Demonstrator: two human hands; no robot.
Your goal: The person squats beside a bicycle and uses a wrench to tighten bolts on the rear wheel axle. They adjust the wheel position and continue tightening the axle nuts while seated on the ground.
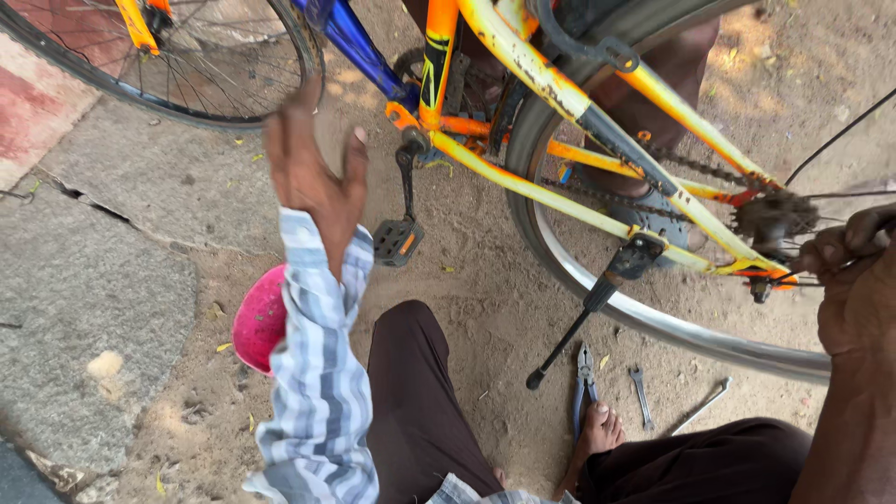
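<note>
Left hand (313, 168) raised, open, empty. Right hand (854, 271) closed on thin black cable (840, 135) beside orange-yellow bicycle frame (560, 93). Two steel spanners (641, 397), one blue-handled pliers (584, 383) on dirt.

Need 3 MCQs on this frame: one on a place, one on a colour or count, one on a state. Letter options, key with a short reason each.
1. Where do the pliers lie?
A. On the sandy ground beside the bare foot
B. In the pink bowl
C. On the pedal

2. What colour is the bowl behind the striped sleeve?
A. Blue
B. Pink
C. Green

3. What state is the left hand in?
A. Closed around a spanner
B. Pressed flat on the ground
C. Open and raised, holding nothing

Key: 1 A, the blue-handled pliers rest on the dirt next to the toes. 2 B, its visible rim and inside are pink. 3 C, its fingers are spread in the air near the front wheel, while the right hand grips at the rear hub by the sprocket.
</note>
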